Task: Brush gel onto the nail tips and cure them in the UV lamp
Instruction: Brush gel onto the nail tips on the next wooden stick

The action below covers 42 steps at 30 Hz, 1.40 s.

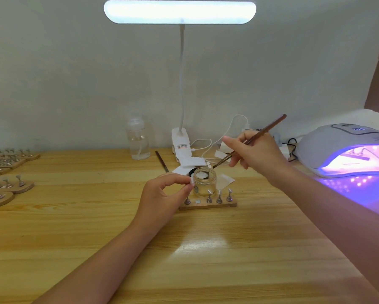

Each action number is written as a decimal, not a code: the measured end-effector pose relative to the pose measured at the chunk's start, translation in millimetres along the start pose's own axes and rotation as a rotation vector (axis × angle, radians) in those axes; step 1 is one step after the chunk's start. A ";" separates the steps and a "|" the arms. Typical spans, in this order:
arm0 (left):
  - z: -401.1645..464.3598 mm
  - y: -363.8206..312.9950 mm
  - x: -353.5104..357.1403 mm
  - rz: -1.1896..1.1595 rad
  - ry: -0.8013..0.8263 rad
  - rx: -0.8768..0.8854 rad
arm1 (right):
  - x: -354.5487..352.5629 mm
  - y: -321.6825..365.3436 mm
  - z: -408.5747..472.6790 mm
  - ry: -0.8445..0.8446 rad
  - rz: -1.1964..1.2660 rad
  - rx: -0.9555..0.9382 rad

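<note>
1 nail tip [192, 181] is pinched by the left hand [164, 194] above the wooden stand [208, 206], likely raised for brushing. Behind, the brush [249, 141] is gripped by the right hand [255, 153], bristles angled over the gel jar [204, 182] for loading. Far right, the UV lamp [346, 150] is lit, ready for curing.

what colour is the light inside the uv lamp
Purple-violet, glowing from the UV lamp opening at the right; head view.

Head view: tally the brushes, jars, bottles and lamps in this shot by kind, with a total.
Brushes: 2
Glass jars: 1
Clear bottles: 1
Lamps: 2, desk lamp and UV lamp
Total: 6
</note>
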<state>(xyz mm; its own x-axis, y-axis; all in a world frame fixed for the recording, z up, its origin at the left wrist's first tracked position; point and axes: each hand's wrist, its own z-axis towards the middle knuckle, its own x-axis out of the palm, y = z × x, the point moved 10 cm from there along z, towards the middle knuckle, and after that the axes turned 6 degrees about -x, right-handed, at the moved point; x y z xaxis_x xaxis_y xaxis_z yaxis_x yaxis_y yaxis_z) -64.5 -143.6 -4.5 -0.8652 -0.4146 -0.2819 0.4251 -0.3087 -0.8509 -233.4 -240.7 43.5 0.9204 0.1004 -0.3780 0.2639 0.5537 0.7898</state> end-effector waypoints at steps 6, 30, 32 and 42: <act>-1.0 -4.9 1.1 -0.043 0.005 0.024 | 22.5 24.4 -42.5 -0.002 0.122 -0.228; -2.0 -4.6 1.4 -0.023 -0.003 0.070 | 28.8 36.7 -75.6 -0.149 0.081 -0.466; -2.5 -5.9 2.4 -0.033 0.004 0.072 | 31.1 34.7 -75.2 -0.134 0.056 -0.455; -2.3 -4.3 1.0 -0.007 -0.009 0.066 | 30.8 22.9 -72.3 -0.125 0.143 -0.344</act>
<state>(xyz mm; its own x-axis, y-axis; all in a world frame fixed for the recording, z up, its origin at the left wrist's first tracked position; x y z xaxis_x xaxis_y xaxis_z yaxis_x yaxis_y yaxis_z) -67.8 -140.7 -2.2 -0.8661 -0.4194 -0.2720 0.4360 -0.3677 -0.8214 -219.9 -165.1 15.0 0.9744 0.1073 -0.1975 0.0377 0.7882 0.6142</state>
